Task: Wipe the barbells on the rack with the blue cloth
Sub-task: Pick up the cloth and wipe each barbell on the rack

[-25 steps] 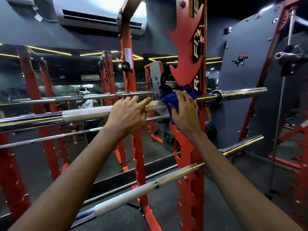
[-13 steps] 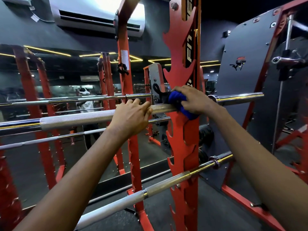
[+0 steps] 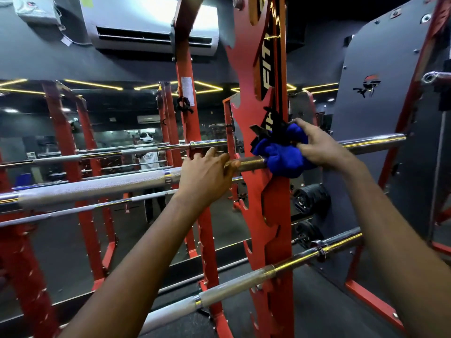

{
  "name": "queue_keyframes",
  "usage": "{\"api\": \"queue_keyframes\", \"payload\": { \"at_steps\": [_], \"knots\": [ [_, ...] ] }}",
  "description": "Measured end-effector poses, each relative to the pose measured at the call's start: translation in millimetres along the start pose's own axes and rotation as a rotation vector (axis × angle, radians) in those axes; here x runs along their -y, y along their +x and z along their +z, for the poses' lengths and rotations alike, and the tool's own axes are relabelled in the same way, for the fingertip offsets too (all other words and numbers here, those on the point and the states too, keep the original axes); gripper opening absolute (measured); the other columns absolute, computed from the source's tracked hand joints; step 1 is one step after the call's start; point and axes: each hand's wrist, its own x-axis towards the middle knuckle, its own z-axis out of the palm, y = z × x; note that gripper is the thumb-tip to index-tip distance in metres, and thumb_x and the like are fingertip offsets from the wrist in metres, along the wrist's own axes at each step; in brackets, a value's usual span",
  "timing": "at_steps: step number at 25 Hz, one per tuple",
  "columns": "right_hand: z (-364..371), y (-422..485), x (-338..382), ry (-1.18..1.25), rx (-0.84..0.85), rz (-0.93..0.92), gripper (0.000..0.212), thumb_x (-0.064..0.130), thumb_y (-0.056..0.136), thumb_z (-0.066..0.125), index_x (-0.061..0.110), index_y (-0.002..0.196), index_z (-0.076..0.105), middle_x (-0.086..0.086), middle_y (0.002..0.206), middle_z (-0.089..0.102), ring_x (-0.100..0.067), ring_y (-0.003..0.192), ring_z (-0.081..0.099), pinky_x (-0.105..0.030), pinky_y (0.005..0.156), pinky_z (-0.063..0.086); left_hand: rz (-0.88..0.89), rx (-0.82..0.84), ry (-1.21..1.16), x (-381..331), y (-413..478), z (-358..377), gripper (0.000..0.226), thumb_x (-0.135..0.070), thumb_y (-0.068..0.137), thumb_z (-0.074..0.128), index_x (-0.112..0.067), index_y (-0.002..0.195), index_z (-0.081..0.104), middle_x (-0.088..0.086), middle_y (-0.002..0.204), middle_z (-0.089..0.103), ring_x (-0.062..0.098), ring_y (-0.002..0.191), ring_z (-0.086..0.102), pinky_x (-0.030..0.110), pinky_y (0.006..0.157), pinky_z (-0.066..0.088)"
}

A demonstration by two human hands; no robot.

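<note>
Rightward since a moment ago went the right hand (image 3: 319,148) and the bunched blue cloth (image 3: 280,159) — both now at the tall red steel rack upright (image 3: 268,215). Two long silver bars lie across the rack: the upper barbell (image 3: 97,187) and the lower barbell (image 3: 234,286). The left hand (image 3: 207,173) wraps its fingers round the upper barbell. Right fingers clutch the cloth against that same bar, touching the upright.

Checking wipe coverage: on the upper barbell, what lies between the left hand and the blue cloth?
In the head view, a short bare stretch of the upper barbell, crossing the red rack upright, separates the left hand from the blue cloth.
</note>
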Motion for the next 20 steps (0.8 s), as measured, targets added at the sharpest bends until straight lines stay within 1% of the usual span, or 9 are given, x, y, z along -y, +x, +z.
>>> {"api": "queue_keyframes", "payload": {
  "at_steps": [2,4,6,8,11,13,14,17,20],
  "knots": [
    [15,-7,-10,-0.096,-0.180,-0.090,0.064,-0.004,0.090,0.056,0.016,0.149,0.045,-0.010,0.133,0.049,-0.028,0.125,0.050,-0.041,0.111,0.039,-0.039,0.011,0.050,-4,0,2,0.059,-0.062,0.101,0.017,-0.033,0.140,0.050,0.006,0.141,0.056,0.036,0.120,0.057,0.046,0.090,0.044],
    [32,-15,-15,-0.078,-0.388,-0.135,0.064,-0.005,0.084,0.063,0.012,0.143,0.046,-0.016,0.136,0.042,-0.034,0.129,0.046,-0.049,0.112,0.041,-0.089,0.031,0.083,-8,-1,1,0.060,-0.063,0.101,0.016,-0.031,0.139,0.050,0.009,0.136,0.057,0.036,0.121,0.055,0.048,0.091,0.043],
    [46,-22,-18,-0.046,-0.612,-0.130,0.065,-0.002,0.081,0.070,0.008,0.139,0.044,-0.017,0.137,0.040,-0.031,0.129,0.044,-0.044,0.110,0.046,-0.143,0.074,0.087,-15,1,-1,0.061,-0.064,0.101,0.017,-0.029,0.139,0.050,0.011,0.136,0.057,0.037,0.125,0.053,0.051,0.096,0.041],
    [59,-29,-13,-0.049,-0.711,-0.135,0.060,-0.003,0.082,0.067,0.008,0.137,0.047,-0.016,0.135,0.044,-0.031,0.125,0.046,-0.040,0.107,0.048,-0.190,0.134,0.069,-19,5,-4,0.063,-0.065,0.101,0.017,-0.029,0.143,0.048,0.012,0.142,0.054,0.037,0.131,0.049,0.055,0.103,0.038],
    [70,-42,-13,0.080,-0.543,-0.287,0.046,0.018,0.095,0.055,0.016,0.140,0.056,-0.004,0.139,0.048,-0.025,0.131,0.045,-0.045,0.113,0.041,-0.241,0.179,0.059,-21,6,-7,0.063,-0.064,0.102,0.019,-0.030,0.149,0.042,0.013,0.150,0.047,0.038,0.139,0.042,0.063,0.110,0.029],
    [71,-49,-19,0.079,-0.396,-0.340,0.052,0.036,0.096,0.050,0.026,0.146,0.052,0.002,0.152,0.040,-0.021,0.144,0.033,-0.041,0.120,0.027,-0.297,0.177,0.032,-27,7,-7,0.062,-0.060,0.103,0.020,-0.026,0.150,0.041,0.015,0.153,0.043,0.039,0.142,0.037,0.067,0.114,0.022],
    [72,-51,-24,0.026,-0.363,-0.363,0.056,0.038,0.092,0.052,0.029,0.148,0.050,0.001,0.156,0.035,-0.022,0.148,0.027,-0.041,0.120,0.024,-0.319,0.169,0.000,-34,9,-6,0.060,-0.056,0.103,0.021,-0.022,0.147,0.042,0.016,0.152,0.043,0.040,0.142,0.036,0.066,0.114,0.020],
    [67,-46,-43,-0.081,-0.375,-0.412,0.065,0.030,0.079,0.064,0.031,0.143,0.054,-0.001,0.156,0.035,-0.026,0.148,0.028,-0.045,0.114,0.032,-0.306,0.076,-0.054,-63,16,2,0.052,-0.047,0.103,0.025,-0.013,0.131,0.052,0.017,0.140,0.054,0.039,0.134,0.043,0.059,0.111,0.026],
    [54,-36,-58,-0.139,-0.470,-0.362,0.062,0.026,0.077,0.064,0.030,0.139,0.058,-0.004,0.154,0.040,-0.028,0.146,0.033,-0.051,0.108,0.042,-0.291,-0.042,-0.039,-74,16,13,0.048,-0.047,0.103,0.027,-0.013,0.119,0.057,0.015,0.126,0.061,0.036,0.122,0.051,0.054,0.103,0.032]
  ]
}}
